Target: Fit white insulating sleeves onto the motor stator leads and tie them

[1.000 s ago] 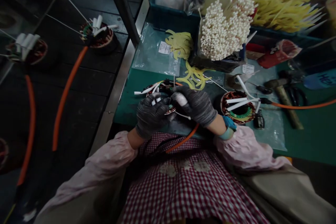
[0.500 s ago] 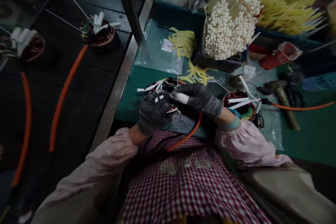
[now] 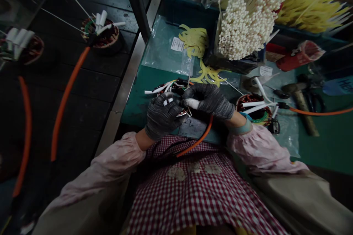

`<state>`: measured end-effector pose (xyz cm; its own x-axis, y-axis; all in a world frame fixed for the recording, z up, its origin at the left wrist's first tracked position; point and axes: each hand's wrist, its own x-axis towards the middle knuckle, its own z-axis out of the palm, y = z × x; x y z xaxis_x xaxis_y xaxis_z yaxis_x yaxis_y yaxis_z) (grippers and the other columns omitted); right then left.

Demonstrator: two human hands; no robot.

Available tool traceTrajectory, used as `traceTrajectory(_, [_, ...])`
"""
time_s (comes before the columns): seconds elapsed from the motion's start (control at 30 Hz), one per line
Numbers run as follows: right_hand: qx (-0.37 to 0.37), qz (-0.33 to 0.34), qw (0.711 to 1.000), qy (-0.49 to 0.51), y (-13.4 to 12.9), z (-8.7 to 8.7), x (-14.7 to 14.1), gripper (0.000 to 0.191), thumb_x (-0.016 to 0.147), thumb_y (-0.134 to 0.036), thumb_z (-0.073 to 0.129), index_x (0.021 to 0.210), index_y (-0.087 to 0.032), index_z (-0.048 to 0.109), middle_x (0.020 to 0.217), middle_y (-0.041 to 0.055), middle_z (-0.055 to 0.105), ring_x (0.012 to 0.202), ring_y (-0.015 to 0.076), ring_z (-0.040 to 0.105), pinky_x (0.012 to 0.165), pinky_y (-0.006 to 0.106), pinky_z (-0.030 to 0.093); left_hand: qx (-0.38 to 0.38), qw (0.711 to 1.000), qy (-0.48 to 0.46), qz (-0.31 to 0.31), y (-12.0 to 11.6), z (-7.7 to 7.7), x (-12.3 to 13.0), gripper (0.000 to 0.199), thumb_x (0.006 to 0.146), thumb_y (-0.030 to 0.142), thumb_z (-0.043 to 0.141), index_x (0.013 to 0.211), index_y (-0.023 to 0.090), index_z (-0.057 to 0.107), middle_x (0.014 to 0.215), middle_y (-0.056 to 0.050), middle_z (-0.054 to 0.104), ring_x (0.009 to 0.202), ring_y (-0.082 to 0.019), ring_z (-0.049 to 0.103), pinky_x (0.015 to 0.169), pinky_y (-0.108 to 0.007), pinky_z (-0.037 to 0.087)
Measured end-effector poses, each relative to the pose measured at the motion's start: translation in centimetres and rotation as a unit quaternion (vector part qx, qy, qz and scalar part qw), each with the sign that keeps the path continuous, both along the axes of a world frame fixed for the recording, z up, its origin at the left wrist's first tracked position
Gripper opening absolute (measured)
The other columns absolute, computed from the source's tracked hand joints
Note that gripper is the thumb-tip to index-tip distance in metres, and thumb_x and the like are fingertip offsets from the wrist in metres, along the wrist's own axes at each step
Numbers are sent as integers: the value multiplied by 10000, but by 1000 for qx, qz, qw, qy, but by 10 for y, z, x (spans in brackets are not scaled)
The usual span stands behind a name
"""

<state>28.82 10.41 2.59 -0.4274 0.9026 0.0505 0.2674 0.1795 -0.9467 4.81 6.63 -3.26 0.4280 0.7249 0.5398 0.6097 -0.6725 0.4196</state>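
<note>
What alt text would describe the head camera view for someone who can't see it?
Gloved hands work over a green bench: the left hand holds a wired motor stator, and the right hand pinches a white sleeve. An orange cable hangs below; another stator and white cable ties sit beyond.

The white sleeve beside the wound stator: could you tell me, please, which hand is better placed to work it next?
Probably the right hand: its grip is closed on the white sleeve, whereas the left hand is occupied, curled around the stator and appearing to steady it.
</note>
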Motion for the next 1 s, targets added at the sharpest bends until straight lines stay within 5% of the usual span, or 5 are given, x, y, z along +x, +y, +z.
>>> traceTrajectory(0.17, [10,-16,1000,-9,-1,-3,-4,232,953,-401,803,1029,-184,836,988,60,851,875,190,766,845,325,636,-101,995,-21,-12,1,2,-1,274,996,516,822,1127,276,807,1278,-91,838,1407,-398,717,1219,-571,520])
traceTrajectory(0.27, [36,-10,999,-16,-6,-6,-2,213,994,-385,783,1053,-187,835,969,48,847,840,175,757,811,304,629,-73,997,-13,-6,2,2,-2,297,989,536,823,1133,276,807,1283,-89,840,1364,-384,738,1168,-558,550])
traceTrajectory(0.47, [247,68,960,-108,-28,-35,22,265,1131,-363,625,1110,-243,860,1146,84,852,1050,218,791,929,367,654,-48,999,25,6,-1,-2,0,218,1000,487,766,1118,310,814,1125,-67,861,1364,-376,728,1131,-576,560])
traceTrajectory(0.67, [319,101,923,-189,-45,-52,35,270,1170,-349,605,1198,-305,870,1199,59,868,1168,247,790,1036,466,669,-82,996,35,15,-3,-2,2,217,984,457,769,1137,314,827,1060,-85,855,1390,-402,699,1162,-619,538])
traceTrajectory(1.0, [217,-48,963,-152,-11,-22,-48,358,1173,-234,470,1330,-250,790,1347,113,825,1277,270,769,1233,494,649,0,999,41,16,1,-18,-1,205,967,525,809,1078,353,829,1139,-50,863,1347,-378,729,1141,-618,563])
